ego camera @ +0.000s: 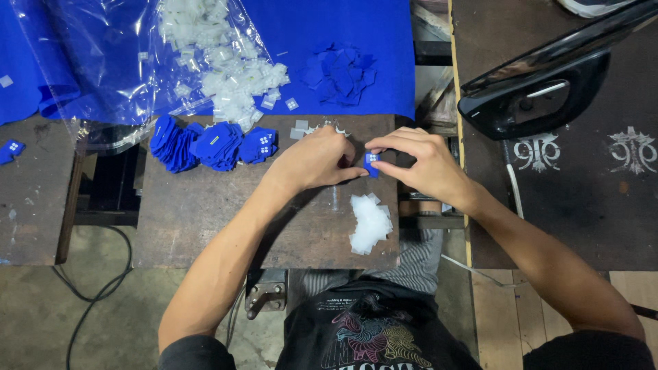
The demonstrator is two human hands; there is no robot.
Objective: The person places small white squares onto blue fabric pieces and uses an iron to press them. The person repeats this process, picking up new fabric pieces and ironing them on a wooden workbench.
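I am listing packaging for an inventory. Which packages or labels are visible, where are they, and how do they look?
Clear plastic bag: top left, crumpled, holding small white square pieces.
Small blue patch: centre, pinched by left hand and right hand, white squares on it.
Stacked blue patches: left of the hands, some bearing white marks.

Clear plastic bag (137, 62) of white squares, upper left on blue cloth (343, 27).

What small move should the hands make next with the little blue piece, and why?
Probably set the small blue piece on the pile of finished blue pieces: both hands, left hand and right hand, pinch it, and it already seems to carry white squares like those.
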